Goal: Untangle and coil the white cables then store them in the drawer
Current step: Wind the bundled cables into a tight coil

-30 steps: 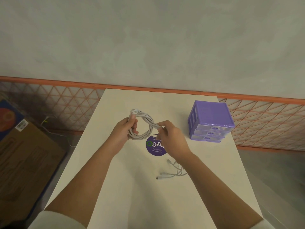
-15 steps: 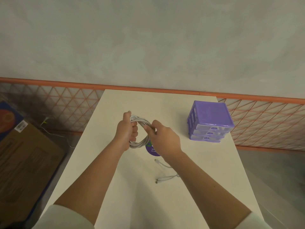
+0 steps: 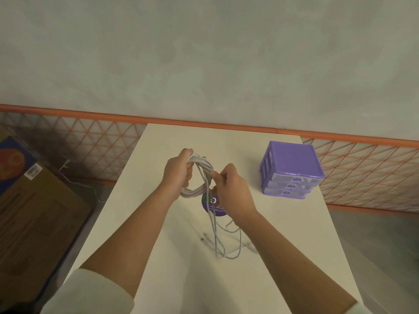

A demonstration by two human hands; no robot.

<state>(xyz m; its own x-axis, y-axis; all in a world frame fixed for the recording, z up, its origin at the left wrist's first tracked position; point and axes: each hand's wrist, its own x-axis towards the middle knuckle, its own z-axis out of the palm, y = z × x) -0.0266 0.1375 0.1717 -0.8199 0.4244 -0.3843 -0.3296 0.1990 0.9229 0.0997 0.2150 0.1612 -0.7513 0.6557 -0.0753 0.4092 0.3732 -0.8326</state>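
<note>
A cream-white table (image 3: 158, 223) stood against a grey wall (image 3: 204, 53), with a round purple sticker (image 3: 209, 208) lying flat on its top. Behind ran an orange lattice fence (image 3: 90, 141) — its rail meeting the wall's foot. On the floor at left lay a brown cardboard box (image 3: 34, 218).

The cables (image 3: 199, 175) are white, some strands faintly bluish-grey. The counter (image 3: 283, 223) is plain cream. The drawer unit (image 3: 292, 168) is purple with clear, frosted drawer fronts. A round sticker (image 3: 214, 206) is purple with a green ring (its white lettering is too small to read). The wall panel (image 3: 90, 143) shows orange triangular lattice under an orange rail, the wall above pale grey.
</note>
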